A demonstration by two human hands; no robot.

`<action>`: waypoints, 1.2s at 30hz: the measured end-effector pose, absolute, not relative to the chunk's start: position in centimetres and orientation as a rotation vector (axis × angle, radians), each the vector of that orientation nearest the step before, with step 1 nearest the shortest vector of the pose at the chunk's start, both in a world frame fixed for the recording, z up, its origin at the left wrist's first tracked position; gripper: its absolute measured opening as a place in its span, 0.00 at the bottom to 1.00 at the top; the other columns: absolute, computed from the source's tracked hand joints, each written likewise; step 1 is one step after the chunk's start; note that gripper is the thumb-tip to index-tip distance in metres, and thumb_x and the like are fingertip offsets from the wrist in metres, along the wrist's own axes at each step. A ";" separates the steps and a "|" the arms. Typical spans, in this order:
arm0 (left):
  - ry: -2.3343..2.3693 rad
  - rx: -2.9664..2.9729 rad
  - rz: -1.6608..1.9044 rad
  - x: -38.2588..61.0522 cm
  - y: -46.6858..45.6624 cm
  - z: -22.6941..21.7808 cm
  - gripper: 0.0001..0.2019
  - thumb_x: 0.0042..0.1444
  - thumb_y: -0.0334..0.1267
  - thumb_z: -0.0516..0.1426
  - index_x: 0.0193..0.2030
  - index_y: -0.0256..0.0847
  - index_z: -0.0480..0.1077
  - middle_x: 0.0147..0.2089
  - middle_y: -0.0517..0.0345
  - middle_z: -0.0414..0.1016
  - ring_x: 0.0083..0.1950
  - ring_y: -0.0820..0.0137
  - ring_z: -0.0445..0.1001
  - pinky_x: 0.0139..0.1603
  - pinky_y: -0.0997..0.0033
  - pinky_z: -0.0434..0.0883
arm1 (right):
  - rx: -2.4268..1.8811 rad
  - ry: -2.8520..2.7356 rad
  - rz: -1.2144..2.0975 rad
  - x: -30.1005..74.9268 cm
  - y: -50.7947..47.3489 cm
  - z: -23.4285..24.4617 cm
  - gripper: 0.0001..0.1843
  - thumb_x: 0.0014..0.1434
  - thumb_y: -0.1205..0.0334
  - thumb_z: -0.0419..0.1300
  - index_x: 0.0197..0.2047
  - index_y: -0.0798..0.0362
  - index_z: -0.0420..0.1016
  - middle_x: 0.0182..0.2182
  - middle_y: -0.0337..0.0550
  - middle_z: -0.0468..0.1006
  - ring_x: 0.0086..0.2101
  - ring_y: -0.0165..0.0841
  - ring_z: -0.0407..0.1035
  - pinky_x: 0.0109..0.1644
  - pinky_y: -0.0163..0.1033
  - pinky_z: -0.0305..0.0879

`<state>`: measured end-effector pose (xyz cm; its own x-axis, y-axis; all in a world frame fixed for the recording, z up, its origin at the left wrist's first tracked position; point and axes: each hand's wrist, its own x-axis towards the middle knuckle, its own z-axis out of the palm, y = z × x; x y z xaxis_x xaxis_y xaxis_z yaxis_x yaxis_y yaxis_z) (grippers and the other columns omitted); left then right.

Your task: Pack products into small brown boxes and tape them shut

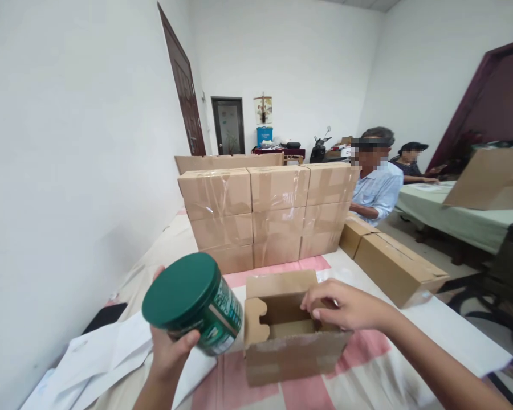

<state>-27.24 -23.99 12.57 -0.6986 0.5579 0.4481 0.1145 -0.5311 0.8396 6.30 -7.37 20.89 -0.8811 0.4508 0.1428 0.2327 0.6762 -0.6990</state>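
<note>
My left hand point(171, 347) is wrapped round a green tub with a flat green lid point(182, 287), held tilted above the table. Part of its printed label faces right, and some of my fingers are hidden behind it. Just to the right stands a cardboard box point(293, 359) with its top open and flaps folded out; the inside that shows is bare. My right hand point(336, 302) is over the box's right end, fingers bent down at the opening. A flap there seems to be under the fingers, but whether they pinch it is unclear.
Taped cardboard boxes point(277, 191) are stacked like a wall behind the open box. Closed long boxes point(397, 265) lie at the right. White papers point(102, 356) lie at the left by the wall. A person point(378, 182) sits behind the stack, another point(412, 162) farther back.
</note>
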 end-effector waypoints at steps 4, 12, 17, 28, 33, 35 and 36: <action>1.206 1.103 2.294 -22.1 -21.4 14.6 0.58 0.35 0.69 0.70 0.73 0.59 0.53 0.60 0.50 0.76 0.62 0.47 0.74 0.60 0.45 0.76 | -0.380 -2.514 0.978 3.3 -9.7 23.4 0.45 0.55 0.53 0.72 0.72 0.45 0.60 0.60 0.53 0.73 0.54 0.44 0.73 0.58 0.49 0.70; 0.852 1.670 1.909 -19.3 -18.3 13.0 0.38 0.66 0.63 0.50 0.77 0.49 0.48 0.71 0.43 0.63 0.68 0.53 0.68 0.65 0.51 0.70 | -0.404 -2.311 1.047 0.2 -10.6 23.2 0.63 0.39 0.51 0.79 0.73 0.51 0.53 0.65 0.58 0.67 0.63 0.57 0.65 0.67 0.59 0.63; 1.125 2.249 1.224 -24.0 -17.6 13.8 0.28 0.71 0.57 0.43 0.72 0.51 0.60 0.69 0.50 0.68 0.68 0.54 0.67 0.67 0.48 0.61 | -0.640 -2.040 1.178 1.7 -8.8 20.4 0.48 0.41 0.44 0.78 0.61 0.53 0.66 0.56 0.60 0.77 0.55 0.58 0.73 0.58 0.62 0.70; 1.297 2.589 1.410 -24.0 -16.5 12.0 0.29 0.74 0.50 0.37 0.29 0.41 0.69 0.28 0.56 0.75 0.39 0.64 0.69 0.50 0.56 0.63 | -0.820 -1.950 1.166 0.9 -8.2 19.2 0.50 0.43 0.48 0.79 0.65 0.47 0.62 0.60 0.53 0.74 0.56 0.51 0.72 0.60 0.56 0.71; 1.173 2.509 1.834 -24.1 -16.1 11.0 0.29 0.73 0.49 0.36 0.22 0.42 0.56 0.21 0.58 0.66 0.32 0.67 0.65 0.40 0.61 0.63 | -0.842 -2.185 1.107 1.7 -7.9 19.5 0.54 0.40 0.44 0.79 0.66 0.51 0.65 0.59 0.57 0.74 0.58 0.56 0.70 0.61 0.60 0.69; 1.188 2.468 1.891 -24.1 -15.9 10.6 0.28 0.73 0.48 0.35 0.22 0.43 0.56 0.20 0.57 0.65 0.30 0.67 0.63 0.37 0.62 0.64 | -0.812 -2.286 1.106 1.8 -8.2 19.5 0.54 0.40 0.44 0.79 0.66 0.52 0.65 0.60 0.57 0.74 0.58 0.57 0.70 0.63 0.61 0.68; 1.198 2.448 1.917 -24.1 -15.8 10.4 0.26 0.73 0.46 0.35 0.23 0.43 0.56 0.21 0.57 0.66 0.30 0.67 0.63 0.37 0.62 0.64 | -0.799 -2.337 1.109 1.8 -8.5 19.5 0.54 0.41 0.44 0.78 0.67 0.52 0.65 0.59 0.57 0.75 0.58 0.58 0.70 0.63 0.61 0.68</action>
